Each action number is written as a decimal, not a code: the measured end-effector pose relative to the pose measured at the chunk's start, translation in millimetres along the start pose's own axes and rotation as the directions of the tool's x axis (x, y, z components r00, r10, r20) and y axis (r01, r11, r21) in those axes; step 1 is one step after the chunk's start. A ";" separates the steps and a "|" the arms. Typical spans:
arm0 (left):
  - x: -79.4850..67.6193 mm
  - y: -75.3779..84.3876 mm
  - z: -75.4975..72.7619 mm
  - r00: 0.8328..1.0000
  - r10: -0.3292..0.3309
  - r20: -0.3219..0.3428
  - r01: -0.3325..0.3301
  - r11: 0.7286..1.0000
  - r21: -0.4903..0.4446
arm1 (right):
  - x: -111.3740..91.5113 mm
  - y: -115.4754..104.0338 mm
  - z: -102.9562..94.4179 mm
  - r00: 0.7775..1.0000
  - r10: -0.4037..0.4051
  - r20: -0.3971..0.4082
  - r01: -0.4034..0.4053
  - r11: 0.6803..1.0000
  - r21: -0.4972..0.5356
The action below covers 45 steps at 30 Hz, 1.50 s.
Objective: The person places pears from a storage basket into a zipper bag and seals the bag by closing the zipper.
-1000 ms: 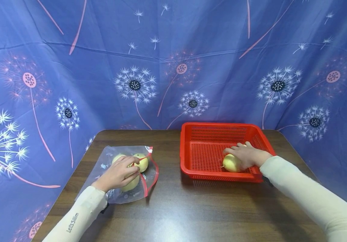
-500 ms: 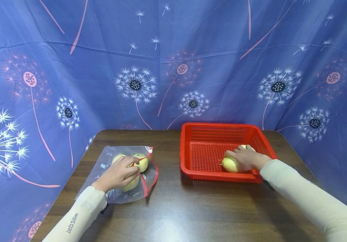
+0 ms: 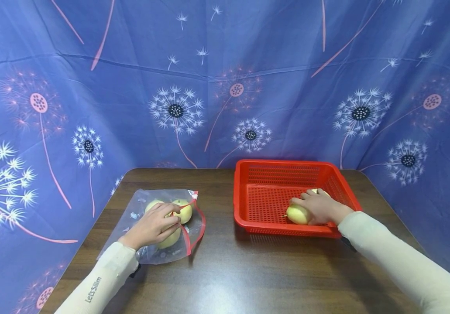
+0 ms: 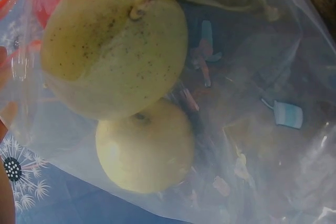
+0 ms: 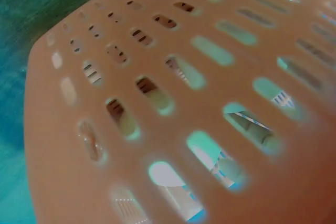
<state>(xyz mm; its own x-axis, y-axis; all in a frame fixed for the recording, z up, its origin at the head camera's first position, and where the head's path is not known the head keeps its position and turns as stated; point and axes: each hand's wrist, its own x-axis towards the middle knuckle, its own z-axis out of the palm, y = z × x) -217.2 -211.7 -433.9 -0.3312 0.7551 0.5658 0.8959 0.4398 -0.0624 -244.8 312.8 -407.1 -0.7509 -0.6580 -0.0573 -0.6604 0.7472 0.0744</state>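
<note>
In the head view, my left hand (image 3: 152, 226) pinches the red-edged opening of a clear zip bag (image 3: 124, 224) at the table's left. Several yellow-green pears lie inside, among them a pear (image 3: 184, 212) near the opening; the left wrist view shows a speckled pear (image 4: 115, 45) and a paler pear (image 4: 144, 150) through the plastic. My right hand (image 3: 321, 208) reaches into a red basket (image 3: 273, 227) and grips a pear (image 3: 297, 214), its stem toward the left. Behind those fingers, another pear (image 3: 320, 192) is mostly hidden. The basket's slotted wall (image 5: 157, 93) fills the right wrist view.
The basket stands at the back right of a brown wooden table (image 3: 225, 261), apart from the bag. A blue dandelion-print cloth (image 3: 209, 52) hangs right behind the table and along its sides.
My right hand has shifted slightly within the basket, and the gripped pear has edged left and tilted. More of the pear behind it shows than at first. The left hand and bag stay put.
</note>
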 end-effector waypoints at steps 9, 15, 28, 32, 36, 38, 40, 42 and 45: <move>0.9 -0.7 -0.9 1.000 -0.002 0.006 0.002 1.000 -0.009 | -0.4 1.2 -2.0 1.000 0.029 -0.006 -0.029 1.000 -0.012; 1.5 0.0 -2.3 1.000 0.001 0.008 0.000 1.000 -0.005 | -0.6 1.1 -5.1 0.999 0.036 -0.032 -0.036 0.999 -0.021; 2.2 1.0 -2.9 1.000 -0.005 0.013 0.005 1.000 0.007 | 1.6 -4.2 -23.4 0.993 0.053 -0.101 -0.056 0.998 -0.026; 2.2 0.6 -2.9 1.000 -0.004 0.013 0.004 1.000 0.009 | 3.2 -5.2 -29.0 0.992 0.056 -0.115 -0.058 0.998 -0.015; 2.0 0.6 -2.7 1.000 -0.003 0.009 0.003 1.000 0.006 | 5.2 -5.0 -33.6 0.990 0.053 -0.133 -0.055 0.998 -0.019; 1.8 0.7 -2.4 1.000 -0.002 0.008 0.002 1.000 0.004 | 5.8 -5.1 -35.8 0.989 0.049 -0.143 -0.053 0.998 -0.023; 1.5 0.8 -2.3 1.000 0.000 0.008 0.000 1.000 0.003 | 6.9 -5.4 -37.6 0.987 0.049 -0.154 -0.053 0.998 -0.022; 1.2 0.8 -2.4 1.000 0.001 0.008 -0.001 1.000 0.001 | 7.9 -6.1 -40.0 0.985 0.052 -0.164 -0.056 0.998 -0.016; 1.0 0.7 -2.4 1.000 0.003 0.005 -0.003 1.000 0.002 | 9.7 -8.1 -43.7 0.982 0.066 -0.180 -0.066 0.998 0.006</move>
<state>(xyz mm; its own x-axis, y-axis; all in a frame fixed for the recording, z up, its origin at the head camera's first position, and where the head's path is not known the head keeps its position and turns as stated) -216.2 -211.8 -431.4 -0.3304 0.7586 0.5615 0.8961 0.4389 -0.0657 -246.5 296.3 -364.7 -0.7795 -0.6133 0.1275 -0.6094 0.7896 0.0722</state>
